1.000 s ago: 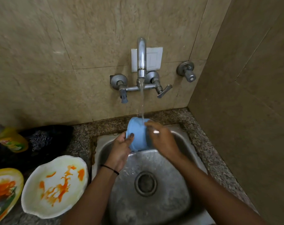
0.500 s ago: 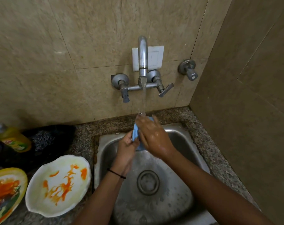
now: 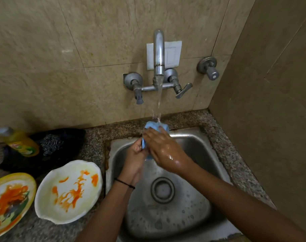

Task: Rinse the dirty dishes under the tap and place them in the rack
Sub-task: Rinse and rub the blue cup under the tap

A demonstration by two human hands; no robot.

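Note:
A small blue dish (image 3: pixel 151 125) is held over the steel sink (image 3: pixel 201 151) in the stream of water falling from the wall tap (image 3: pixel 159 51). My left hand (image 3: pixel 135 154) grips its lower left edge. My right hand (image 3: pixel 163 151), wet, lies across the dish's front and hides most of it. A white plate (image 3: pixel 68 191) smeared with orange sauce sits on the counter left of the sink. Beside it at the frame's left edge is a yellow plate (image 3: pixel 10 201), also stained orange. No rack is in view.
A yellow dish-soap bottle (image 3: pixel 21 144) lies on the granite counter (image 3: pixel 94 137) beside a dark scrubber (image 3: pixel 51 144) on a black cloth. Tiled walls close in behind and on the right. The sink drain (image 3: pixel 162 190) sits below my wrists.
The blue dish has turned from showing its broad face to mostly hidden. My right hand slid over its front, and both hands rose slightly toward the tap.

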